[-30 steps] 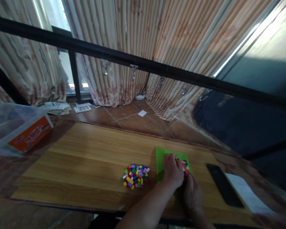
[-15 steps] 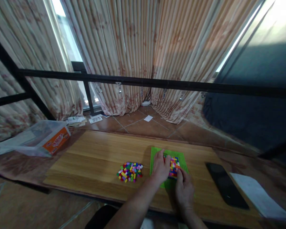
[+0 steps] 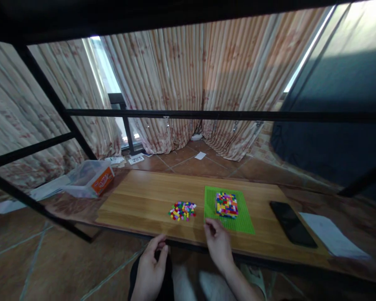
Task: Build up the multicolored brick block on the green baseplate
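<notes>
In the head view, the left hand (image 3: 152, 263) is seen loosely open and empty below the worktop (image 3: 138, 200) edge; the right hand (image 3: 218, 246), half curled and empty, is held just before the green baseplate (image 3: 242, 221); a block of coloured bricks (image 3: 227, 204) is seated on it, with a loose brick pile (image 3: 182, 210) beside.

Black phone (image 3: 293, 223) beside white paper (image 3: 332, 240), clear plastic box (image 3: 89, 184), patterned curtains (image 3: 188, 83), black frame bar (image 3: 207, 115)
</notes>
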Demonstrator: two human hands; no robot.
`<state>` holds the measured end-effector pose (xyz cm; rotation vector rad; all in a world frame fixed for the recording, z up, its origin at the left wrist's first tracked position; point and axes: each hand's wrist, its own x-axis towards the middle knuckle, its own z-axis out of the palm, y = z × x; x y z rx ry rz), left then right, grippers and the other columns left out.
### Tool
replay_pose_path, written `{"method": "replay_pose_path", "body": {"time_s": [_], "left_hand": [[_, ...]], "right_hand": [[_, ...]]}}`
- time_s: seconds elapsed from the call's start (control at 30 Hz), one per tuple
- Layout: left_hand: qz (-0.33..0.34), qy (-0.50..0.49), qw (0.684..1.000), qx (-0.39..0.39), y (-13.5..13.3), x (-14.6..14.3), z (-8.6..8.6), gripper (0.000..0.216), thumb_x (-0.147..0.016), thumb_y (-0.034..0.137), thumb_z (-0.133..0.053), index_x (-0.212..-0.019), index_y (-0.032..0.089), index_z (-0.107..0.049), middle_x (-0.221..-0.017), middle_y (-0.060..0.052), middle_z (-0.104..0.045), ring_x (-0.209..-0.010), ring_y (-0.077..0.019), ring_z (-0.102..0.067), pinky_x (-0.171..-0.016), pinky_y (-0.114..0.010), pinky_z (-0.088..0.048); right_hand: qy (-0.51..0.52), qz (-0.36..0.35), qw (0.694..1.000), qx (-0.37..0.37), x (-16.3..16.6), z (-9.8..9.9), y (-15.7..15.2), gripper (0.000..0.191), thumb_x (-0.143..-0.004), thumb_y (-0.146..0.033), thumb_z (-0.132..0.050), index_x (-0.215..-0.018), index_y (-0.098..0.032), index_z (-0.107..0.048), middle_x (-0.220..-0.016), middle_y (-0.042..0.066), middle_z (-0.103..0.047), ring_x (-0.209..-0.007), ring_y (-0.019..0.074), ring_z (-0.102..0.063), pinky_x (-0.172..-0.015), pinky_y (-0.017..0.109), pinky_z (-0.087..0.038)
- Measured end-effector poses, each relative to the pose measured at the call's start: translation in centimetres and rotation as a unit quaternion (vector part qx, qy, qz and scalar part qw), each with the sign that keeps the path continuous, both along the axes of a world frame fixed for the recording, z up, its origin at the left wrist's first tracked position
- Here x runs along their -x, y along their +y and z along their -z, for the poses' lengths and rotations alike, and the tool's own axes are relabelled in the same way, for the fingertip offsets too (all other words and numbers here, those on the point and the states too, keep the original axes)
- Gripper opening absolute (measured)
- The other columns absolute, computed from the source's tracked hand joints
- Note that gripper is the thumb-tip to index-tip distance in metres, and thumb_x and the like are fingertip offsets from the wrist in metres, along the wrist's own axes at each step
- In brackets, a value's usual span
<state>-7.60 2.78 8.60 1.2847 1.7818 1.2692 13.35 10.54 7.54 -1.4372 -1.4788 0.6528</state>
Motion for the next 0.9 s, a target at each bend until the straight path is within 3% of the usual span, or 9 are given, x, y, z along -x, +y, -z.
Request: {"method": "replay_pose_path", "body": {"time_s": [0.1,0.23,0.43,0.63,0.77,0.9], "left_hand": [[0.012,-0.021,1.000,-0.012,1.9,0.1,-0.1,0.036,-0.077,0.040,-0.056,-0.105,0.018,-0.063,-0.101,-0.008,-0.070,-0.090,-0.0202,-0.066,-0.084,-0.035,-0.053],[0.000,-0.046,0.999,-0.024,4.0,-1.1,1.4,0.034,-0.078,0.033,-0.054,-0.105,0.016,-0.062,-0.102,-0.009,-0.070,-0.092,-0.0201,-0.066,-0.084,-0.034,-0.053],[0.052,-0.008,0.998,-0.035,3.1,-2.2,2.9,0.032,-0.083,0.032,-0.049,-0.107,0.017,-0.063,-0.101,-0.010,-0.068,-0.086,-0.0212,-0.066,-0.080,-0.037,-0.055],[0.098,-0.007,0.994,-0.040,2.6,-2.8,2.7,0.031,-0.084,0.033,-0.047,-0.106,0.020,-0.065,-0.105,-0.009,-0.068,-0.094,-0.0226,-0.065,-0.085,-0.038,-0.054],[0.125,-0.024,0.991,-0.043,2.7,-3.9,2.9,0.029,-0.083,0.035,-0.048,-0.102,0.021,-0.067,-0.101,-0.008,-0.069,-0.092,-0.0223,-0.066,-0.082,-0.036,-0.055],[0.133,-0.044,0.989,-0.044,2.8,-5.0,3.2,0.029,-0.083,0.036,-0.049,-0.101,0.022,-0.068,-0.099,-0.008,-0.069,-0.092,-0.0224,-0.066,-0.082,-0.035,-0.055]], "right_hand": [[-0.069,0.004,0.998,-0.007,2.7,-0.2,1.3,0.026,-0.081,-0.029,-0.047,-0.093,-0.018,-0.067,-0.089,0.009,-0.067,-0.080,0.0214,-0.063,-0.074,0.034,-0.049],[-0.147,0.023,0.989,-0.002,4.0,0.3,3.5,0.019,-0.077,-0.024,-0.050,-0.086,-0.019,-0.067,-0.082,0.009,-0.066,-0.079,0.0231,-0.062,-0.074,0.034,-0.047],[-0.176,0.034,0.984,0.008,4.5,1.1,4.5,0.015,-0.078,-0.026,-0.050,-0.075,-0.022,-0.065,-0.080,0.008,-0.063,-0.073,0.0215,-0.061,-0.070,0.033,-0.046],[-0.076,0.024,0.997,0.016,3.5,0.4,2.8,0.022,-0.081,-0.032,-0.048,-0.078,-0.020,-0.066,-0.076,0.006,-0.067,-0.072,0.0209,-0.063,-0.067,0.032,-0.048],[0.027,0.014,0.999,0.043,0.5,-0.1,0.7,0.025,-0.079,-0.038,-0.053,-0.081,-0.018,-0.067,-0.074,0.006,-0.070,-0.069,0.0209,-0.064,-0.063,0.031,-0.050],[0.061,0.061,0.995,0.048,-3.5,-1.1,1.0,0.027,-0.073,-0.040,-0.059,-0.082,-0.017,-0.069,-0.081,0.008,-0.072,-0.076,0.0233,-0.066,-0.071,0.036,-0.051]]}}
